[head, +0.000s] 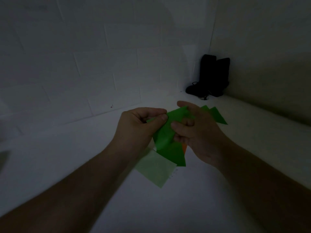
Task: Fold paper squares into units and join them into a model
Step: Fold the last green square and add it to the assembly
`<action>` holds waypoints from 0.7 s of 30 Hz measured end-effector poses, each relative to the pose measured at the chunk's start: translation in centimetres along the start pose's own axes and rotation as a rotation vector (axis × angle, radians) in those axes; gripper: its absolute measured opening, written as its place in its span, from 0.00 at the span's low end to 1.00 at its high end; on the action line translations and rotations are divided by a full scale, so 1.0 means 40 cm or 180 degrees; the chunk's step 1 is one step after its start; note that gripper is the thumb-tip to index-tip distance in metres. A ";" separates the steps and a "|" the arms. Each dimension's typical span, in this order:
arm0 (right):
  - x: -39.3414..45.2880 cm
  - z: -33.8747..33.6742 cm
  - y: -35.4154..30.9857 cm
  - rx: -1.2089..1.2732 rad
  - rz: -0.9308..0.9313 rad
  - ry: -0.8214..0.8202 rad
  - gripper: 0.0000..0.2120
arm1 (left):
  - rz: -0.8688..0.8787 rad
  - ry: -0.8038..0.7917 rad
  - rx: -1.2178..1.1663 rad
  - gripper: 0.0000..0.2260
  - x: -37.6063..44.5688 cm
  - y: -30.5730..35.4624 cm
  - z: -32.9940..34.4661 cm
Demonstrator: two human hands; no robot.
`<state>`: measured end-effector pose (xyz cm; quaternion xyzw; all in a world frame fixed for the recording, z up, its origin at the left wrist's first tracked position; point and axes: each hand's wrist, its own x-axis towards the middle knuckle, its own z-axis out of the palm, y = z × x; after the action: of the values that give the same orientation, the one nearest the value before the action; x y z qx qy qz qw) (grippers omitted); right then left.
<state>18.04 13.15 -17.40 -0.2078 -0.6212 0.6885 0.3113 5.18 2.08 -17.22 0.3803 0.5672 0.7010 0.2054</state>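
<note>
Two bare forearms reach up from the bottom edge. At frame centre the left hand (138, 125) pinches the green paper (165, 132); the right hand (198, 132) grasps its other side, fingers curled.

We've got open table (67, 157) on the left; black gear (212, 76) blocks the far-right corner, green triangles (217, 115) nearby.

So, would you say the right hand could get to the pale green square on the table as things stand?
Probably yes, but not right away. The pale green square lies flat below both hands, with nothing on its visible part. The right hand and the left hand both grip the dark green paper, so it must let go first.
</note>
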 end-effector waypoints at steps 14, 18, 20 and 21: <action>-0.016 0.008 -0.004 -0.0468 -0.0227 -0.0330 0.21 | -0.0134 0.0185 -0.0354 0.06 0.009 -0.012 -0.004; -0.019 0.008 -0.005 -0.0747 -0.0334 -0.0249 0.21 | -0.0205 0.0234 -0.0398 0.05 0.008 -0.011 -0.005; -0.020 0.007 -0.004 -0.0765 -0.0337 -0.0226 0.22 | -0.0213 0.0248 -0.0398 0.05 0.007 -0.010 -0.004; -0.022 0.009 -0.004 -0.0756 -0.0330 -0.0265 0.22 | -0.0213 0.0256 -0.0397 0.05 0.006 -0.009 -0.003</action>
<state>18.46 12.31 -17.28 -0.1821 -0.7206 0.6011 0.2937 4.87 2.29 -17.48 0.3191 0.5426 0.7425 0.2291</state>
